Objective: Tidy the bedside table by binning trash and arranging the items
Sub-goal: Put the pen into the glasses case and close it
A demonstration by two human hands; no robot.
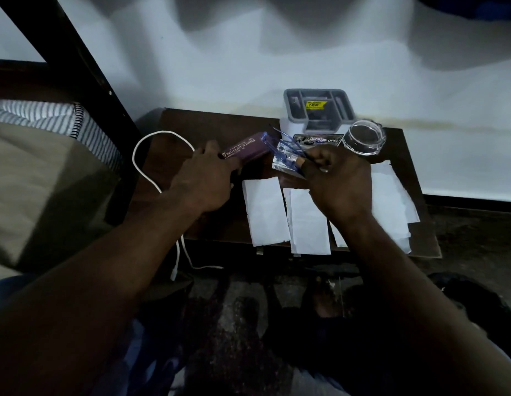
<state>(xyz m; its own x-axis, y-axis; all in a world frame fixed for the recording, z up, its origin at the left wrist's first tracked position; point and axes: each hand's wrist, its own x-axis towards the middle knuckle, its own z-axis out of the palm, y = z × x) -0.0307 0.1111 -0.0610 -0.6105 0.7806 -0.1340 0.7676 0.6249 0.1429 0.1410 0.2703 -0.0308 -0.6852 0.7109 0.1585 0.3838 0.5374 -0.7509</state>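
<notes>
Head-mounted, down onto table (pixel 220 124) (close)

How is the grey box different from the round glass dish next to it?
The grey box is square-cornered and solid-coloured; the glass dish is round and see-through. The grey box has several compartments and a yellow sticker; the glass dish has one hollow, no sticker. Both stand at the table's back.

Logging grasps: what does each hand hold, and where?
Left hand grips the purple case at its near end; right hand pinches the blue glasses by a temple arm, near the lens.
</notes>
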